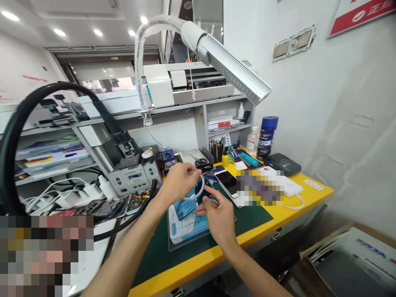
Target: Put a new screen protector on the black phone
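My left hand [183, 181] is closed, its fingertips pinching the upper side of a thin white ring [200, 190], which looks like a narrow roll of tape. Just to the right and lower, my right hand [219, 212] has its fingers apart and partly curled. Its index finger and thumb are close to the ring's edge; whether they touch it is hard to make out. Beneath both hands lies a shiny blue phone [186, 209], partly covered by them. The phone rests on a blue-and-white printed packet or sheet [182, 227] over a dark mat [247, 220].
A white-fronted phone [227, 182] lies to the right, near a white power bank [289, 186] with a cable. Behind stand a blue spray can [267, 138] and a yellow bottle [225, 159]. At left are a grey control unit [133, 179] and a black hose [12, 123]. A lamp [235, 68] hangs overhead.
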Motion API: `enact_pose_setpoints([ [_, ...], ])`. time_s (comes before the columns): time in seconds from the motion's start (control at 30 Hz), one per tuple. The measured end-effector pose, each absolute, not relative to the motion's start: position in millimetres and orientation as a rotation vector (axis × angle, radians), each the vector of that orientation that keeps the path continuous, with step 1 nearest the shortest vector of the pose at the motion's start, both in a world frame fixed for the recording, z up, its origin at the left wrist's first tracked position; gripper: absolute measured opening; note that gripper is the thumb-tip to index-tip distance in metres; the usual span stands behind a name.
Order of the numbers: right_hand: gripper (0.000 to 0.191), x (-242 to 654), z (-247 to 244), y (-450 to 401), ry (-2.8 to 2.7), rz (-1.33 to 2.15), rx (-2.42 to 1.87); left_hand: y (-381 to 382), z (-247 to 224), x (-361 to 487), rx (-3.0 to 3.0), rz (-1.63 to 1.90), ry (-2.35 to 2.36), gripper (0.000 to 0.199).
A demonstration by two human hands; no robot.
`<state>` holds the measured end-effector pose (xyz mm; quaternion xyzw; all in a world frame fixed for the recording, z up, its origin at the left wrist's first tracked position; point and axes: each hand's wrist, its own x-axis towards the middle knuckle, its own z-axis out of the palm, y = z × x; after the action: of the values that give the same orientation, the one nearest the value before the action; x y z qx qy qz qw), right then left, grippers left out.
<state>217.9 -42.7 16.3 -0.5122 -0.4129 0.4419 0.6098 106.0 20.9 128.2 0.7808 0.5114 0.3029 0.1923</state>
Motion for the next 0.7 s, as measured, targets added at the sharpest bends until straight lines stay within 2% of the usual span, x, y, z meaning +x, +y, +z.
enact_pose_setpoints([
  [0.3,0.031,300,16,-37,-1.303,1.199,-1.361,25,85,114,2.099,0.870,1.398,0.036],
  [0.5,0.024,359,53,25,-1.500,0.798,-1.707,25,69,109,1.990,0.886,1.350,0.047],
  [0.7,0.028,374,108,130,-1.628,0.331,-1.883,24,63,107,1.966,0.919,1.308,0.050],
])
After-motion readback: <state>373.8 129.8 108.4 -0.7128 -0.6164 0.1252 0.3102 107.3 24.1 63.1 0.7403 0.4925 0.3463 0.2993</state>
